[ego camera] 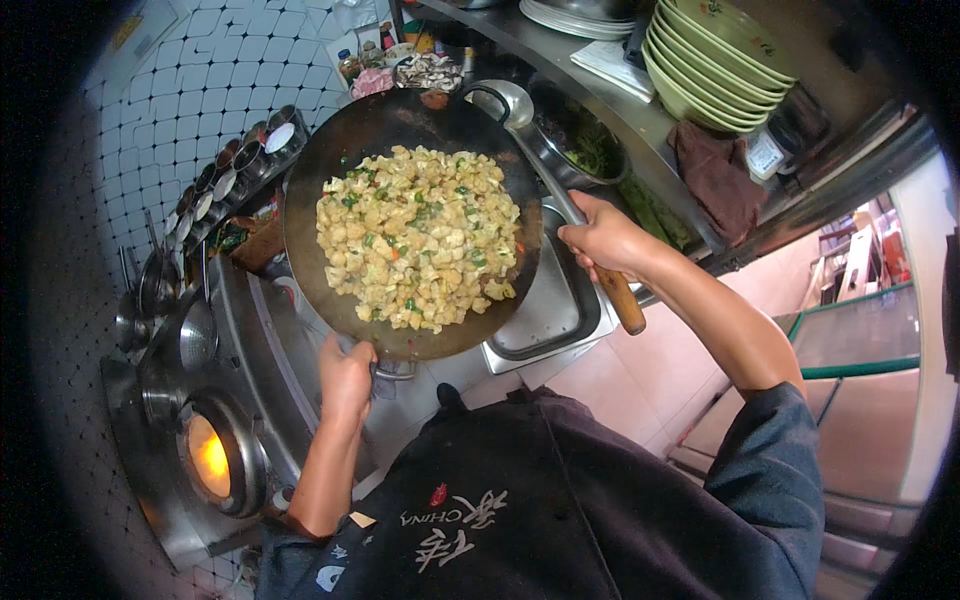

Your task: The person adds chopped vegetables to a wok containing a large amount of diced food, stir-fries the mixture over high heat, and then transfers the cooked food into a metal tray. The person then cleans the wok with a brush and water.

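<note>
A large dark wok [442,124] is held up in front of me, full of chopped cauliflower [420,232] mixed with green and a few red pieces. My left hand [345,375] grips the wok's near edge at its handle, with a grey cloth [384,384] bunched there. In my right hand [600,236] is the wooden handle of a long steel ladle [551,176]. Its bowl lies past the wok's far right rim, by the far loop handle [491,97]. Beneath the wok's right side sits a steel pan [551,315], partly hidden.
A lit burner [210,454] glows at lower left. Steel condiment containers [247,157] line the tiled wall. A perforated skimmer [199,334] stands beside the stove. Stacked green bowls [712,67] and a brown cloth [712,176] occupy the right shelf, above a pot of greens [592,150].
</note>
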Motion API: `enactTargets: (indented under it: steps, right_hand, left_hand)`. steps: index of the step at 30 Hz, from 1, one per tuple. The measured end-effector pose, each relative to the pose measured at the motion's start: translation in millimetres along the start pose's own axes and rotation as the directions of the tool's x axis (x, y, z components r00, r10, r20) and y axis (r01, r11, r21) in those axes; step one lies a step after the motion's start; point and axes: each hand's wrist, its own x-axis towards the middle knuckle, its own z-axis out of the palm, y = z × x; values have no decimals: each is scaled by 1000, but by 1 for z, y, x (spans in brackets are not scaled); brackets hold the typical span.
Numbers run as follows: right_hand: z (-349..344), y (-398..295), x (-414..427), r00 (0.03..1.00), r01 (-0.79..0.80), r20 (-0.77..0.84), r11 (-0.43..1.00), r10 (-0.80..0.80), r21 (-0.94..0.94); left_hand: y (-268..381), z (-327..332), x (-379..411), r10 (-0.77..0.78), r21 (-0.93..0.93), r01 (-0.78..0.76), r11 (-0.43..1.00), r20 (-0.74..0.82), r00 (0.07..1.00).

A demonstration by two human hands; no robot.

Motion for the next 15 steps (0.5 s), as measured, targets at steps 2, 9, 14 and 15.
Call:
enactTargets:
  steps: [2, 9, 14, 15]
  right_hand:
    - [-4, -1, 5, 999, 12, 32, 1000, -12, -5]
    - [-7, -5, 19, 998, 20, 62, 1000, -19, -13]
    - [-1, -21, 30, 996, -20, 84, 1000, 20, 4]
    - [0, -25, 31, 996, -21, 90, 1000, 21, 1]
  left_hand:
    - [7, 10, -11, -1, -16, 0, 1000, -41, 999]
    - [8, 21, -20, 76, 20, -73, 997, -135, 988]
    - [19, 13, -13, 149, 110, -134, 985, -146, 978]
    - [19, 13, -9, 160, 125, -143, 982, -140, 977]
